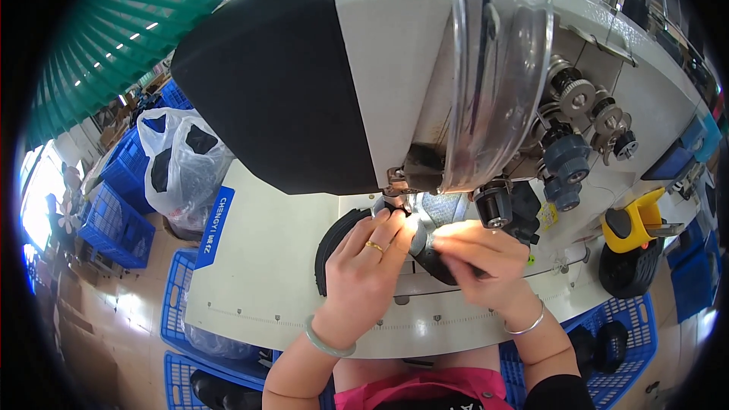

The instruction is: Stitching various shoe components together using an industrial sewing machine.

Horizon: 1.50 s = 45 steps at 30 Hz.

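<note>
Under the head of a sewing machine (402, 68) lies a grey and black piece that looks like a shoe upper (444, 210). My left hand (364, 262), with a ring and a pale bangle, holds the piece down, its fingertips close beside the presser foot (402, 196). On the other side, my right hand (486, 258) is closed on the edge of the upper, thumb and fingers pinched together and slightly blurred. The needle tip is hard to make out behind my fingers. A stack of dark curved pieces (334, 247) sits left of my left hand.
A yellow holder (638, 220) stands at the right of the white machine table (266, 258). Blue baskets with dark shoes (611, 345) are below the table. A plastic bag (186, 159) hangs at left; a green slatted cover (129, 38) looms upper left.
</note>
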Available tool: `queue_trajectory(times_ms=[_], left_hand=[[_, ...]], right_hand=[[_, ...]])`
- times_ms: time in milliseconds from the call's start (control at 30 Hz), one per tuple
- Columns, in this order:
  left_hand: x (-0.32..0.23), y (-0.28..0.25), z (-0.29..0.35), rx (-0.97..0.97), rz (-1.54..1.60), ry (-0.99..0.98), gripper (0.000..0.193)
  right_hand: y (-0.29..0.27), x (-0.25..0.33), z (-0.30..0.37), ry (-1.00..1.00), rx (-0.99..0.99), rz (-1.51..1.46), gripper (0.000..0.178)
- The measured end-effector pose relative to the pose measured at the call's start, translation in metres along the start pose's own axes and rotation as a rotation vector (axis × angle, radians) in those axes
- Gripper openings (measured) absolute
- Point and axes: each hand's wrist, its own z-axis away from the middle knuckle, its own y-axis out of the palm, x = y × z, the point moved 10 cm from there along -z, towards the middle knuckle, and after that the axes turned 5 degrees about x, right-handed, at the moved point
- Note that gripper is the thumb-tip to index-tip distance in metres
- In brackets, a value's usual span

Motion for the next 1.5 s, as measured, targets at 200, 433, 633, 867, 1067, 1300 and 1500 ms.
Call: queue_trajectory(times_ms=[200, 433, 633, 867, 1067, 1300, 1500], left_hand=[[0.002, -0.003, 0.002, -0.029, 0.006, 0.013, 0.036], [0.016, -0.003, 0.008, -0.082, 0.193, -0.148, 0.028], [0.005, -0.004, 0.008, -0.092, 0.086, -0.088, 0.029], [0.006, -0.003, 0.008, -0.06, 0.102, -0.064, 0.033], [0.005, -0.002, 0.006, -0.051, 0.086, -0.032, 0.035], [0.0, 0.005, 0.008, -0.044, -0.012, 0.037, 0.031], [0.001, 0.006, 0.009, -0.05, -0.012, 0.036, 0.03]], right_hand=[[-0.005, -0.027, 0.006, 0.221, 0.179, 0.28, 0.039], [0.022, -0.033, 0.008, 0.185, 0.464, 0.075, 0.05], [0.021, -0.025, 0.005, 0.185, 0.465, 0.074, 0.047], [0.024, -0.021, 0.007, 0.223, 0.451, 0.067, 0.046], [0.025, -0.021, 0.009, 0.264, 0.444, 0.088, 0.045], [0.024, -0.023, 0.011, 0.27, 0.425, 0.123, 0.045], [0.027, -0.022, 0.012, 0.286, 0.442, 0.138, 0.046]])
